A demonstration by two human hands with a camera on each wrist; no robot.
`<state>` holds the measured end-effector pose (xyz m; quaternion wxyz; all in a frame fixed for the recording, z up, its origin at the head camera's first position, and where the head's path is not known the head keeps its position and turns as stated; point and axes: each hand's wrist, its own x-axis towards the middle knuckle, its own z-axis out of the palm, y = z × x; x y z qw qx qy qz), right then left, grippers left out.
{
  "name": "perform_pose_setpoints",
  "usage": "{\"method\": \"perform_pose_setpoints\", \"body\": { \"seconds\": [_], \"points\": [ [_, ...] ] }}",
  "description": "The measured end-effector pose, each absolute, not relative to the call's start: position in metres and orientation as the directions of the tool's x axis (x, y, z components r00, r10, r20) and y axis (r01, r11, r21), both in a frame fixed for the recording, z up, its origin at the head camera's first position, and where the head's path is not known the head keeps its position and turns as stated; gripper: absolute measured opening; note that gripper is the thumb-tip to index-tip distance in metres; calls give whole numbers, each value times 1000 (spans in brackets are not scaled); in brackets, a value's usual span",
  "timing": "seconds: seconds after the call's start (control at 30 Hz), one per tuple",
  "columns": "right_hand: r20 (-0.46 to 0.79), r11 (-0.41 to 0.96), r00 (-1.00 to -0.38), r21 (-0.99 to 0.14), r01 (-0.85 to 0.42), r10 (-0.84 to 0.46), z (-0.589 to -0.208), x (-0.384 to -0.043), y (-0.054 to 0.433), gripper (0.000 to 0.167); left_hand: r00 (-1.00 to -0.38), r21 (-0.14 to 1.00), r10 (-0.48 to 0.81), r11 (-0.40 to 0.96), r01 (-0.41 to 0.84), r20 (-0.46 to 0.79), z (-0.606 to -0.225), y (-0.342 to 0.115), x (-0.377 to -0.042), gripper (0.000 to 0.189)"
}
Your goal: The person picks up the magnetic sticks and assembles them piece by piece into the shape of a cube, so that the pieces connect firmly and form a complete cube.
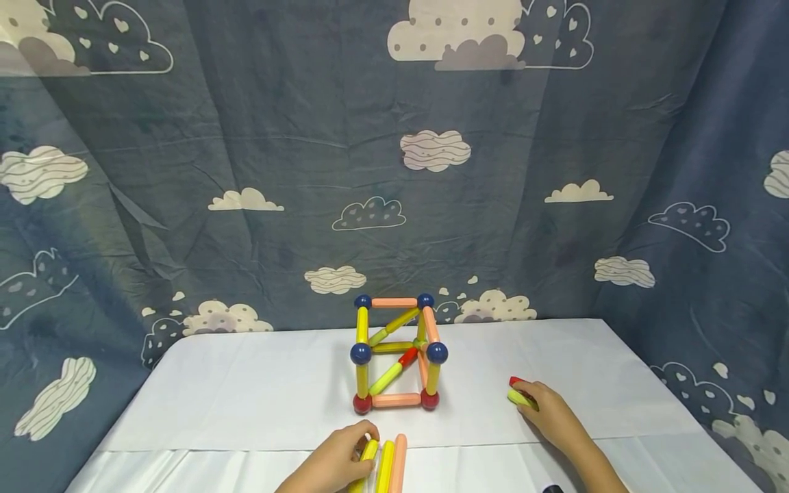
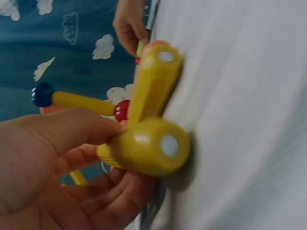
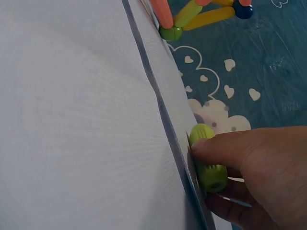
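My left hand pinches a yellow rod low over the white cloth, thumb on one side and fingers on the other. Right beside it lie another yellow rod and a peach rod, side by side. Over at the right, my right hand grips a short lime-green rod between thumb and fingers. A red piece shows at those fingertips in the head view. Between the hands and farther back stands a cube frame of rods joined by blue, red and green balls.
A white cloth covers the table, with a fold line running across its front part. Behind it hangs a dark blue curtain printed with clouds. A small black object shows at the bottom edge, near the right forearm.
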<state>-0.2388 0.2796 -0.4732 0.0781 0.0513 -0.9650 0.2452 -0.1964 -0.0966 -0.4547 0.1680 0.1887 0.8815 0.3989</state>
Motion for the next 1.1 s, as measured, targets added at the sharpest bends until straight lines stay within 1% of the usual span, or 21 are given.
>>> {"method": "perform_pose_setpoints", "body": {
  "seconds": [0.13,0.23,0.37,0.5,0.7,0.8,0.87,1.0,1.1],
  "points": [
    [178,873,-982,-468,-139,-61,-474,-239,279,36,-883,840,469,474,266,15,-444,-102,-197,35],
    [178,868,-982,-475,-142,-63,-474,-239,279,35,-885,858,436,379,346,164,-436,-104,-197,37],
    [181,862,-981,-484,-148,-67,-473,-239,278,34,-871,851,347,274,448,347,-430,-101,-197,33],
    [183,856,-981,-495,-149,-65,-472,-238,277,32,-835,817,246,203,540,491,-428,-94,-200,36],
    [166,854,-984,-499,-146,-72,-469,-237,276,33,-790,775,157,156,612,593,-419,-84,-200,33],
    [211,853,-973,-487,-187,-93,-463,-235,272,35,-768,754,133,146,640,626,-407,-81,-196,34],
    [268,839,-956,-486,-244,-123,-456,-233,266,35,-762,748,111,148,647,638,-398,-79,-192,34],
    [392,799,-902,-476,-369,-183,-439,-228,244,34,-788,780,64,112,616,613,-387,-79,-192,31],
    [452,766,-867,-474,-435,-212,-428,-224,226,37,-808,805,40,65,589,588,-390,-78,-200,29]
  ]
}}
